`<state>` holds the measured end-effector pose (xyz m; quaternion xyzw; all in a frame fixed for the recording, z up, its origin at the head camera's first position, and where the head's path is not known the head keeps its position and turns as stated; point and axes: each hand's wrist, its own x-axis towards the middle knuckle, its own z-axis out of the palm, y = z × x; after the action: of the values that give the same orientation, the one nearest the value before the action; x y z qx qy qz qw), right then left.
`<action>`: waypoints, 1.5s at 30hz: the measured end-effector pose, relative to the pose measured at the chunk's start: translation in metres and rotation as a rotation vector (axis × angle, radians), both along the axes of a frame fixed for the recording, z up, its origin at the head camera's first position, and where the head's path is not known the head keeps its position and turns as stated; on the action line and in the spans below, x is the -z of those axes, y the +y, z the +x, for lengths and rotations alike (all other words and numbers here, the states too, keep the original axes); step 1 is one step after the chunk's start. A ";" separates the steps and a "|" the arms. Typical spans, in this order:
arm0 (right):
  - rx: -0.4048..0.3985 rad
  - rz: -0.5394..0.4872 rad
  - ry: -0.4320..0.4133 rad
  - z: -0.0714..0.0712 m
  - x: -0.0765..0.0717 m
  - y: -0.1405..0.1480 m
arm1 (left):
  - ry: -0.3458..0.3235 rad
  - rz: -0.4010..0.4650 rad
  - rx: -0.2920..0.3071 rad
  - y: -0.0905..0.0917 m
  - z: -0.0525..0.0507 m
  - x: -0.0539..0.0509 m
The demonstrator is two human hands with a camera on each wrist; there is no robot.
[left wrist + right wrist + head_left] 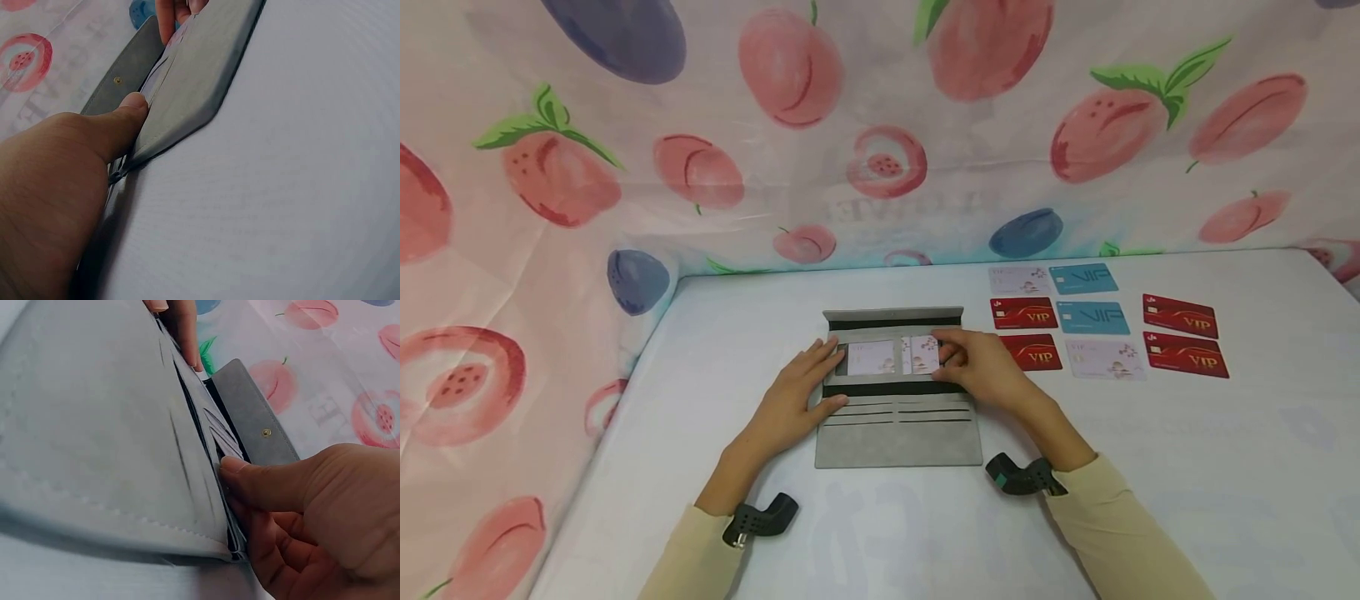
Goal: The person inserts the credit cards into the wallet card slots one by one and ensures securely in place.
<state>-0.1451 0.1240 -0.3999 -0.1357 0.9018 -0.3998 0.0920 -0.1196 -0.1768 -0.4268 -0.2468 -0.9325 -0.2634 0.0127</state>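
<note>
A grey wallet (pixel 898 442) lies unfolded on the table, its snap flap (pixel 259 419) raised at the far side. In its middle section, a pale pink card (pixel 871 357) shows through a window pocket. Another pale floral card (pixel 925 354) sits at the pocket's right end, and my right hand (pixel 988 367) pinches its outer edge between thumb and fingers. My left hand (pixel 790 404) rests along the wallet's left side with fingers extended, the thumb (pixel 132 103) touching the lower fold. How deep the right card sits cannot be made out.
Right of the wallet, several cards lie in loose columns: red VIP cards (pixel 1186 355), blue VIP cards (pixel 1093 317) and pale floral cards (pixel 1105 359). A fruit-print cloth (pixel 880 217) rises behind the white table (pixel 1150 467). Black cameras are strapped to both wrists.
</note>
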 end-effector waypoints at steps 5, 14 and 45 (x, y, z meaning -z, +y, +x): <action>-0.022 0.017 0.027 0.000 0.003 -0.002 | 0.000 -0.006 0.001 0.000 0.000 0.001; -0.038 0.044 0.043 0.000 0.004 -0.004 | -0.001 -0.009 -0.003 0.000 0.000 0.001; -0.070 0.173 0.141 -0.002 0.009 -0.012 | 0.005 -0.001 -0.004 -0.001 0.000 0.002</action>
<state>-0.1475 0.1123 -0.4089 -0.1864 0.9318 -0.3067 0.0536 -0.1200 -0.1776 -0.4284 -0.2455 -0.9332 -0.2621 0.0155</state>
